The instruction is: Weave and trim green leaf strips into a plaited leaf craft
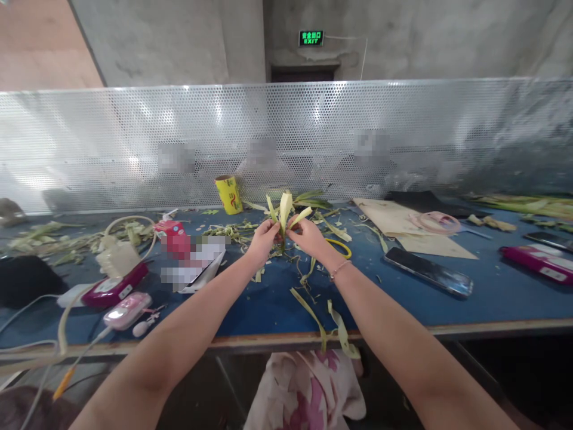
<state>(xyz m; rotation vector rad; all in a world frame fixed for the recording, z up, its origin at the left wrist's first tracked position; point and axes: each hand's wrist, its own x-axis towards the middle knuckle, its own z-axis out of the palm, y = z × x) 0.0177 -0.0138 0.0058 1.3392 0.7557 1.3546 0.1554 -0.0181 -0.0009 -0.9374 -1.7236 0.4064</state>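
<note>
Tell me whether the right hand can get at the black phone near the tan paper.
Probably yes, once freed: the right hand is busy with the pale leaf strips, but the black phone lies uncovered on the blue table, and nothing tall seems to stand between hand and phone.

1 green exit sign [311, 38] glows on the concrete wall [179, 42] above a perforated partition [304, 122]

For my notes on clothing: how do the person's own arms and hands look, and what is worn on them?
The left hand and right hand wear no gloves. The left arm and right arm show no sleeves. A thin, pinkish bracelet circles the right wrist; the left wrist shows none. Rings cannot be made out.
</note>
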